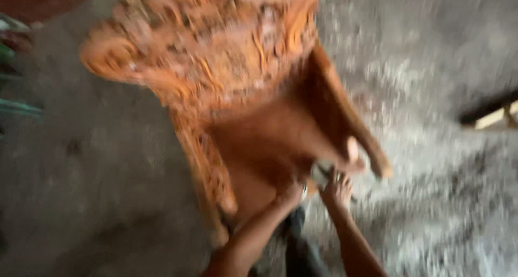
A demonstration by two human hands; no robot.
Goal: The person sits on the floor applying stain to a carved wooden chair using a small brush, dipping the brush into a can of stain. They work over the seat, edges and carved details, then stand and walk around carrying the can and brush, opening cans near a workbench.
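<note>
Left hand: left hand (291,193) lies against the lower edge of the chair's seat, fingers curled onto the wood; motion blur hides whether it clamps or only presses.
Right hand: right hand (337,190), just beside the left one, has its fingers closed round a small pale-and-dark tool (322,173) whose tip meets the seat edge; the kind of tool cannot be told through the blur.
Forearms: both bare forearms rise from the bottom edge of the view and converge at the seat, almost touching at the wrists.
Work piece: large orange-brown carved wooden armchair (243,93) stretches up and away from the hands, its ornate carved back farthest from them, smooth seat panel directly above the knuckles.
Near rail: carved armrest (208,169) runs down to the left of the left hand.
Far rail: plain side rail (350,126) passes up and to the right of the right hand, ending in a rounded tip.
Ground: grey concrete floor (97,163) surrounds everything; pale dust or shavings (431,147) spread to the right of the right hand.
Edge objects: a light wooden strip (493,117) lies far right, well apart; green items (16,107) sit far left.
Doing it well: judging by the grip, the left hand should brace the seat firmly while the tool works in short, controlled passes close to the edge.
</note>
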